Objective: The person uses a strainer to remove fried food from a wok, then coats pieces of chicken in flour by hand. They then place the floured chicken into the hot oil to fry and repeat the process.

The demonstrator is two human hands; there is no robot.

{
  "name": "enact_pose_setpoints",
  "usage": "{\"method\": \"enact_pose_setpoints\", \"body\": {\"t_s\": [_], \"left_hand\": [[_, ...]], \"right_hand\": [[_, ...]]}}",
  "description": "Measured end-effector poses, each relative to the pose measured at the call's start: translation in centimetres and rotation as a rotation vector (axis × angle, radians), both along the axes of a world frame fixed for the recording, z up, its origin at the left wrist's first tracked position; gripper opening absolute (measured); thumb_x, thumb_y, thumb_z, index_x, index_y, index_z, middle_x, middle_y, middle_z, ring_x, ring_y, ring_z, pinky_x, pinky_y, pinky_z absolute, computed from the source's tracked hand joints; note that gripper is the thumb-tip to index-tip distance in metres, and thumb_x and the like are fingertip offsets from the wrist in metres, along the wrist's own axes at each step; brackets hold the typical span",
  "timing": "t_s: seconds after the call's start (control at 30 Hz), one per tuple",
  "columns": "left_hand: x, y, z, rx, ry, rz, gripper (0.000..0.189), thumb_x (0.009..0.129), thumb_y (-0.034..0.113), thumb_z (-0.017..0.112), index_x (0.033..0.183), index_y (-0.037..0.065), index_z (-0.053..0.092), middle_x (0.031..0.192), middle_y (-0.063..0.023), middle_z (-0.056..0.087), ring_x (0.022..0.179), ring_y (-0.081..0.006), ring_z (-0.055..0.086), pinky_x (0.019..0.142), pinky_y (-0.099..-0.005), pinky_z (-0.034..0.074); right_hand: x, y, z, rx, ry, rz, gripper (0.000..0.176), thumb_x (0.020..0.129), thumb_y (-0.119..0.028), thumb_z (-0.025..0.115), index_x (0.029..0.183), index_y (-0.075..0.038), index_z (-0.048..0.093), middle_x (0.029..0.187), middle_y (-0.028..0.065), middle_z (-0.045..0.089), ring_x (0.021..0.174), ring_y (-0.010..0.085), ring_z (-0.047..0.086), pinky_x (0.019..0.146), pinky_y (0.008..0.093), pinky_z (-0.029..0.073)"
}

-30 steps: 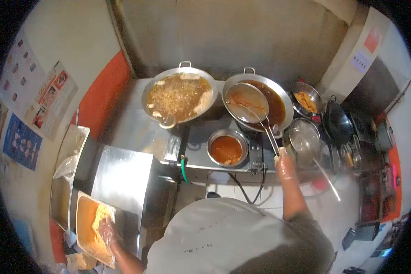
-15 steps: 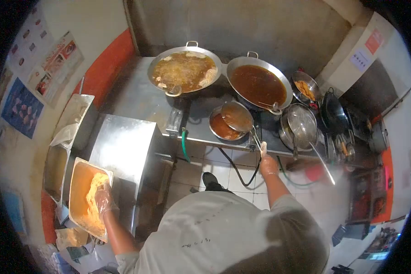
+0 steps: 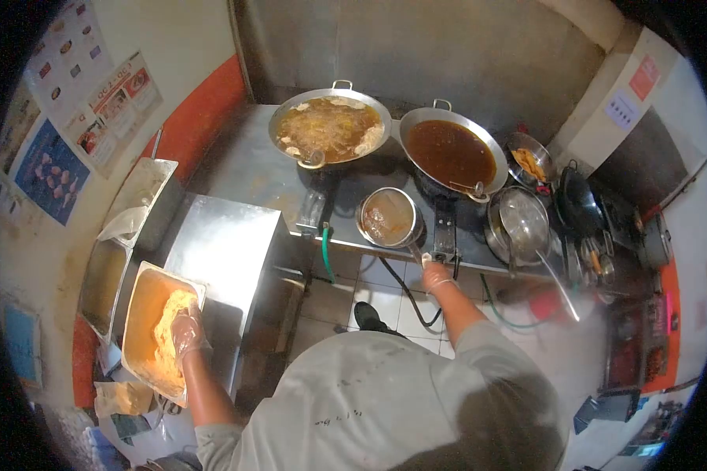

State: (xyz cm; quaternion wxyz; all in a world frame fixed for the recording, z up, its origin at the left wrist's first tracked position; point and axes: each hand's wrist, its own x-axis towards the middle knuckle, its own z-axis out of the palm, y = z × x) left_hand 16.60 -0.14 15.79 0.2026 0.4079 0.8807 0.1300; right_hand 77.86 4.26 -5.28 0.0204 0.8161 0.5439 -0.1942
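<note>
My left hand [image 3: 187, 331], in a clear plastic glove, rests in orange crumbly coating [image 3: 167, 330] inside a rectangular tub [image 3: 136, 328] at the lower left. Its fingers are partly sunk in the coating, so their closing cannot be told. My right hand [image 3: 438, 276], also gloved, is closed on the handle of a round strainer [image 3: 390, 217]. The strainer sits over a bowl [image 3: 364, 229] on the metal counter, covering most of it. Behind, a wide pan [image 3: 278, 133] holds bubbling oil with pale pieces floating at its edges.
A second wide pan [image 3: 491, 182] holds dark oil. To its right are a bowl of fried pieces [image 3: 529, 161], a mesh skimmer [image 3: 524, 220] and a black wok [image 3: 580, 200]. A green hose [image 3: 327, 255] hangs at the counter's front edge. Metal containers [image 3: 145, 206] stand at the left.
My right hand has moved left, bringing the strainer left and down over the bowl. My left hand remains in the coating. The whole view has shifted slightly.
</note>
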Motion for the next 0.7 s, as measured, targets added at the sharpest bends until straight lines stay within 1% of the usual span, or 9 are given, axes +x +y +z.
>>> {"method": "enact_pose_setpoints", "body": {"t_s": [0.03, 0.1, 0.2, 0.3, 0.33, 0.43, 0.53, 0.6, 0.7], "left_hand": [[0.2, 0.0, 0.3, 0.003, -0.002, 0.001, 0.061, 0.107, 0.048, 0.048, 0.132, -0.005, 0.067, 0.136, -0.0302, 0.064, 0.126, -0.0439, 0.062, 0.107, -0.0483, 0.047], [0.4, -0.1, 0.8, 0.013, -0.052, -0.003, 0.061, 0.108, 0.049, 0.048, 0.132, -0.004, 0.066, 0.136, -0.0295, 0.064, 0.127, -0.0439, 0.062, 0.108, -0.048, 0.047], [-4.8, -0.2, -5.9, 0.101, 0.12, -0.219, 0.061, 0.108, 0.05, 0.047, 0.131, -0.004, 0.067, 0.135, -0.0286, 0.065, 0.125, -0.0444, 0.062, 0.106, -0.0486, 0.047], [-2.8, 0.1, -4.5, 0.101, 0.125, -0.046, 0.063, 0.107, 0.052, 0.048, 0.129, -0.003, 0.068, 0.133, -0.028, 0.067, 0.123, -0.0448, 0.062, 0.105, -0.0492, 0.048], [-2.1, 0.1, -3.5, 0.101, 0.125, -0.048, 0.063, 0.107, 0.052, 0.048, 0.129, -0.003, 0.068, 0.133, -0.028, 0.067, 0.123, -0.0448, 0.062, 0.105, -0.0492, 0.048], [-1.6, 0.1, -2.7, 0.067, 0.038, -0.015, 0.064, 0.106, 0.054, 0.048, 0.127, -0.003, 0.069, 0.129, -0.029, 0.068, 0.121, -0.0454, 0.064, 0.103, -0.05, 0.048], [-2.4, 0.4, -3.6, 0.111, 0.113, -0.126, 0.064, 0.105, 0.054, 0.049, 0.126, -0.002, 0.069, 0.127, -0.0299, 0.068, 0.118, -0.0462, 0.065, 0.102, -0.0508, 0.049], [-1.5, 0.4, -2.5, 0.058, 0.039, 0.017, 0.062, 0.105, 0.053, 0.049, 0.124, -0.003, 0.07, 0.124, -0.0306, 0.069, 0.115, -0.0471, 0.065, 0.101, -0.0512, 0.049], [-0.3, 0.4, -1.1, 0.08, -0.082, 0.038, 0.063, 0.105, 0.053, 0.049, 0.127, -0.003, 0.068, 0.126, -0.0304, 0.069, 0.116, -0.0475, 0.065, 0.1, -0.0513, 0.049]], "right_hand": [[-0.2, -0.1, 0.0, 0.003, -0.002, 0.001, 0.028, 0.096, -0.016, 0.06, 0.118, -0.004, 0.073, 0.12, 0.026, 0.073, 0.114, 0.0414, 0.071, 0.099, 0.0503, 0.056], [-0.7, -0.2, 0.0, 0.047, 0.038, -0.237, 0.028, 0.097, -0.013, 0.058, 0.119, -0.003, 0.073, 0.119, 0.0255, 0.073, 0.114, 0.0409, 0.071, 0.097, 0.0521, 0.056], [-3.6, -2.7, 8.9, 0.056, 0.019, -0.226, 0.03, 0.101, -0.016, 0.054, 0.121, -0.002, 0.073, 0.119, 0.0271, 0.072, 0.113, 0.0421, 0.07, 0.097, 0.0536, 0.055], [-0.9, -5.2, 7.3, 0.244, 0.008, -0.172, 0.034, 0.104, -0.023, 0.051, 0.117, -0.002, 0.074, 0.116, 0.0284, 0.072, 0.11, 0.0441, 0.07, 0.096, 0.0553, 0.055], [-1.9, -5.3, 10.8, 0.153, 0.168, -0.441, 0.035, 0.104, -0.026, 0.05, 0.112, -0.003, 0.075, 0.112, 0.0272, 0.073, 0.106, 0.0448, 0.07, 0.093, 0.0559, 0.055], [2.8, -6.8, 3.7, 0.111, -0.017, -0.284, 0.036, 0.106, -0.025, 0.047, 0.11, -0.004, 0.076, 0.109, 0.0264, 0.074, 0.104, 0.0448, 0.071, 0.091, 0.0558, 0.055], [2.9, -7.8, 4.7, 0.076, -0.049, -0.201, 0.041, 0.109, -0.027, 0.042, 0.108, -0.003, 0.075, 0.11, 0.0264, 0.073, 0.102, 0.0449, 0.071, 0.091, 0.0547, 0.056], [3.5, -7.9, 4.0, 0.078, -0.033, -0.222, 0.041, 0.108, -0.029, 0.043, 0.111, -0.003, 0.075, 0.11, 0.0262, 0.073, 0.101, 0.0454, 0.071, 0.091, 0.0548, 0.056], [4.2, -8.3, 4.0, 0.071, 0.005, -0.24, 0.039, 0.107, -0.031, 0.047, 0.121, -0.005, 0.072, 0.11, 0.0264, 0.073, 0.1, 0.0456, 0.071, 0.09, 0.0549, 0.055]]}}
